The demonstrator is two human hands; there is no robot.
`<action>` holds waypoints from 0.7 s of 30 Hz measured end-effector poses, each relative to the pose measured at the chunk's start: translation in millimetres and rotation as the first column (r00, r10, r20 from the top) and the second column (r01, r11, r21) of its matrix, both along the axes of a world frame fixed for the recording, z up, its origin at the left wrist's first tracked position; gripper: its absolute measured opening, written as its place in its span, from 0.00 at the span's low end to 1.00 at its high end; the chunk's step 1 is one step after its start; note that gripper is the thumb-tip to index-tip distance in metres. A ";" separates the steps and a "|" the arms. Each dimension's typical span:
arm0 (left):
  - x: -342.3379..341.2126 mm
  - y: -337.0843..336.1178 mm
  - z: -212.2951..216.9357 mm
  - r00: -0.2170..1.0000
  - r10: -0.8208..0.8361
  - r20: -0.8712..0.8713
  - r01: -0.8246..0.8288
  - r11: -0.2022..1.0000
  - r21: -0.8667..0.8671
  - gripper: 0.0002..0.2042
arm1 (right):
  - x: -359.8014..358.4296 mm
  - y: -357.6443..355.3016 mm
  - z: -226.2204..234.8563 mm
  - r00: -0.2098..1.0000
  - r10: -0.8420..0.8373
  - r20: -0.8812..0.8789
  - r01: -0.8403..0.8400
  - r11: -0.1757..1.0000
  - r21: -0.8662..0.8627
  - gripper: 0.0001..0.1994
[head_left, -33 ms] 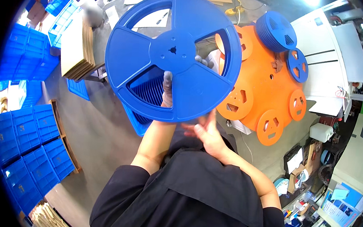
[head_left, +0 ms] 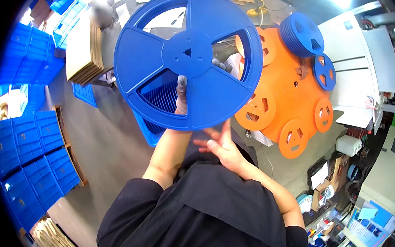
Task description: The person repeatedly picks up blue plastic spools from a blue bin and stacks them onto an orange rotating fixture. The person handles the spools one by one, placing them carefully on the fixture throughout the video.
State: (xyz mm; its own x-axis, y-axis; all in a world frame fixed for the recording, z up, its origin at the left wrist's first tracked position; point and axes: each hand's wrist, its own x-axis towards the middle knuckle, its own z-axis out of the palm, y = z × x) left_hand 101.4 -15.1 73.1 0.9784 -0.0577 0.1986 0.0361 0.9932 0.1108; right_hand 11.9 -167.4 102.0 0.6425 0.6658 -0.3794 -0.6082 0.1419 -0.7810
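Observation:
A large blue plastic reel point(head_left: 214, 92) with three cut-out windows is held up before me, its face toward me. My left hand point(head_left: 181, 94) grips it from below, with a grey-covered thumb lying over the lower window's edge. More grey fingertips point(head_left: 221, 65) show through the right window; the rest of that hand is hidden behind the reel. Just under the lower rim, my right hand point(head_left: 225, 149) is open, its fingers spread and slightly blurred. Whether a fingertip touches the rim I cannot tell. Ribbed blue edges point(head_left: 160, 97) appear through the lower window.
To the right stands an orange round table point(head_left: 287, 98) bearing orange reels point(head_left: 293, 138), a blue reel stack point(head_left: 302, 34) and a smaller blue reel point(head_left: 324, 71). Blue crates point(head_left: 24, 147) are piled at left, near stacked cardboard point(head_left: 84, 54). A blue bin point(head_left: 147, 129) sits below the held reel.
The held reel has shifted very slightly upward. My right hand's fingers have spread a little more beneath the rim.

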 end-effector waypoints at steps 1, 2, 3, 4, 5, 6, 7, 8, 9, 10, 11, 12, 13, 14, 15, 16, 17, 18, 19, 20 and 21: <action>2.4 4.2 -1.3 0.999 0.037 0.022 -0.037 0.999 -0.010 0.38 | 1.7 -0.7 -1.0 0.991 0.128 -0.031 -0.127 0.992 0.017 0.41; 3.3 8.6 -5.8 0.999 0.052 0.010 -0.052 0.999 0.008 0.38 | 4.7 -4.2 -3.5 0.980 0.198 0.016 -0.196 0.977 -0.083 0.40; 3.6 13.1 -12.1 0.998 0.068 -0.003 -0.068 0.997 0.025 0.37 | 9.6 -11.0 -7.9 0.960 0.273 0.059 -0.259 0.948 -0.183 0.39; 2.0 19.2 -18.1 0.996 0.083 -0.018 -0.082 0.995 0.050 0.37 | 14.7 -15.7 -13.1 0.932 0.349 0.096 -0.312 0.909 -0.275 0.39; -1.3 24.6 -25.1 0.995 0.083 -0.059 -0.082 0.996 0.022 0.37 | 20.0 -18.3 -19.4 0.890 0.434 0.142 -0.343 0.841 -0.419 0.35; -5.9 28.3 -33.1 0.992 0.083 -0.100 -0.084 0.996 -0.006 0.37 | 22.3 -25.6 -35.0 0.875 0.471 0.113 -0.362 0.790 -0.495 0.32; -11.7 33.2 -41.4 0.987 0.080 -0.142 -0.085 0.996 -0.033 0.36 | 22.8 -27.2 -43.4 0.922 0.386 -0.018 -0.351 0.817 -0.458 0.33; -17.2 39.3 -53.2 0.985 0.080 -0.152 -0.088 0.995 -0.044 0.36 | 24.2 -26.8 -48.4 0.943 0.296 -0.153 -0.333 0.840 -0.428 0.35; -23.4 46.1 -66.4 0.984 0.080 -0.161 -0.090 0.994 -0.055 0.37 | 25.6 -24.3 -48.9 0.950 0.236 -0.206 -0.302 0.868 -0.394 0.35; -29.3 51.7 -77.1 0.982 0.079 -0.174 -0.092 0.993 -0.067 0.37 | 27.0 -22.0 -49.9 0.948 0.177 -0.265 -0.268 0.892 -0.364 0.35; -35.1 55.9 -86.0 0.978 0.075 -0.196 -0.093 0.992 -0.084 0.36 | 29.2 -20.4 -52.1 0.938 0.117 -0.326 -0.231 0.912 -0.338 0.35; -41.0 58.9 -93.1 0.974 0.070 -0.218 -0.094 0.990 -0.102 0.36 | 33.2 -20.0 -56.5 0.933 0.091 -0.348 -0.210 0.923 -0.322 0.34; -50.4 63.1 -96.7 0.966 0.066 -0.249 -0.098 0.988 -0.116 0.36 | 35.8 -19.5 -61.5 0.922 0.068 -0.381 -0.193 0.934 -0.302 0.33; -53.4 67.4 -98.6 0.934 0.083 -0.346 -0.114 0.991 -0.070 0.36 | 41.4 -19.9 -68.8 0.915 0.036 -0.402 -0.163 0.944 -0.287 0.32; -56.8 73.2 -97.1 0.892 0.099 -0.440 -0.122 0.992 -0.025 0.36 | 43.4 -21.3 -75.8 0.909 -0.013 -0.416 -0.122 0.948 -0.296 0.31; -61.4 79.2 -93.8 0.840 0.120 -0.529 -0.130 0.991 0.018 0.36 | 43.7 -25.8 -85.8 0.917 -0.050 -0.395 -0.108 0.923 -0.369 0.30; -66.1 88.5 -91.4 0.804 0.029 -0.594 -0.045 0.999 -0.013 0.35 | 40.7 -34.2 -100.9 0.924 -0.099 -0.369 -0.082 0.893 -0.443 0.29; -68.2 97.0 -105.9 0.773 -0.045 -0.633 0.007 0.998 -0.062 0.33 | 37.2 -43.9 -115.7 0.929 -0.148 -0.339 -0.052 0.856 -0.514 0.28; -74.8 105.8 -130.6 0.716 -0.034 -0.698 0.001 0.999 -0.047 0.29 | 31.0 -55.8 -127.6 0.938 -0.170 -0.303 -0.049 0.799 -0.600 0.27; -81.0 113.0 -158.2 0.651 -0.027 -0.759 -0.006 0.999 -0.041 0.26 | 26.1 -68.9 -136.8 0.946 -0.188 -0.266 -0.048 0.727 -0.685 0.25; -79.4 120.7 -177.7 0.591 0.130 -0.796 0.059 0.977 0.203 0.23 | 21.5 -84.0 -144.6 0.948 -0.163 -0.273 -0.089 0.690 -0.719 0.26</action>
